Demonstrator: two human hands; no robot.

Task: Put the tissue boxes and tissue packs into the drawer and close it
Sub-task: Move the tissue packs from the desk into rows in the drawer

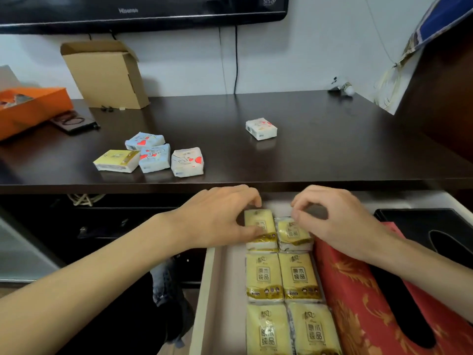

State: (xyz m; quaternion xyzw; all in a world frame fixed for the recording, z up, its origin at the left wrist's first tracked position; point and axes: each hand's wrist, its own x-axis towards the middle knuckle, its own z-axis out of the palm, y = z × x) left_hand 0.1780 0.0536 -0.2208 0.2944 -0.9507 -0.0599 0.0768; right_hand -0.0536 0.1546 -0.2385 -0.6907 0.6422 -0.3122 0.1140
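Drawer (222, 290): open, six yellow tissue packs (265, 278) in two columns, beside a red tissue box (358, 298)
Left hand (220, 221): gripped the far-left pack (259, 228)
Right hand (340, 221): fingers curled over the far-right pack (293, 233)
Tabletop (307, 155): five packs; four clustered (153, 157), one white pack (261, 128) apart

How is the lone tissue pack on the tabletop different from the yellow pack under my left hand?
The lone pack is white with red marks; the yellow pack is gold-printed. The lone pack lies untouched on the tabletop; the yellow pack sits in the drawer, held by the left hand. Both are small plastic-wrapped tissue packs.
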